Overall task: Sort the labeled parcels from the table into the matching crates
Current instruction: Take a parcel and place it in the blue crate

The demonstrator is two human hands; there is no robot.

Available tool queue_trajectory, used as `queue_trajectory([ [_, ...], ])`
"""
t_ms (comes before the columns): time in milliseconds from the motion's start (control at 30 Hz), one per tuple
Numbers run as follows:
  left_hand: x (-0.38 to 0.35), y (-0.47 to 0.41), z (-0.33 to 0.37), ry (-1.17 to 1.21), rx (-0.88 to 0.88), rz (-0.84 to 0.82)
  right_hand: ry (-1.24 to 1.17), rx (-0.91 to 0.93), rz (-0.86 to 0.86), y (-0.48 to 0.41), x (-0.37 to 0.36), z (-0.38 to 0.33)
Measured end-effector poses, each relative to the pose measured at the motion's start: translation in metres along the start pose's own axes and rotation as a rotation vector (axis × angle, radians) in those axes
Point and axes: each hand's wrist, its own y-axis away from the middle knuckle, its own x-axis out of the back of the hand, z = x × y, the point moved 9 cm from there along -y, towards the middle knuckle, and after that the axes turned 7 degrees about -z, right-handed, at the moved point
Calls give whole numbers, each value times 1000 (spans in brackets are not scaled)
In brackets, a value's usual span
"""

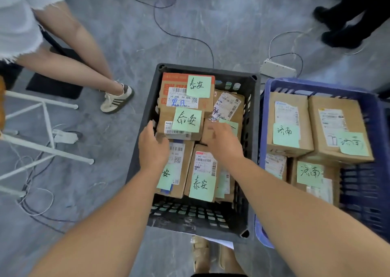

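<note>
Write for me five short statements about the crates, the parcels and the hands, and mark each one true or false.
1. The left hand and the right hand are both over the black crate. True.
2. The blue crate holds nothing. False: it holds several cardboard parcels.
3. The parcels carry green handwritten notes. True.
4. The blue crate stands left of the black crate. False: it stands on its right.
5. A white power strip lies on the floor beyond the crates. True.
</note>
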Motion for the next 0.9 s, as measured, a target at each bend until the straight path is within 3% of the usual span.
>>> queue_trajectory([
  [167, -26, 74, 51, -207, -251, -161, 200, -58, 21, 63, 36, 10],
  [300, -48, 127, 85, -375, -335, -286, 272, -101, 101, 127, 68, 15],
  [633, -99, 266, 196, -694, -796, -362, 380, -233, 437, 282, 161, 57],
  [900, -145, 398, 236, -767, -1023, -382, 401, -354, 673, 419, 204, 113],
])
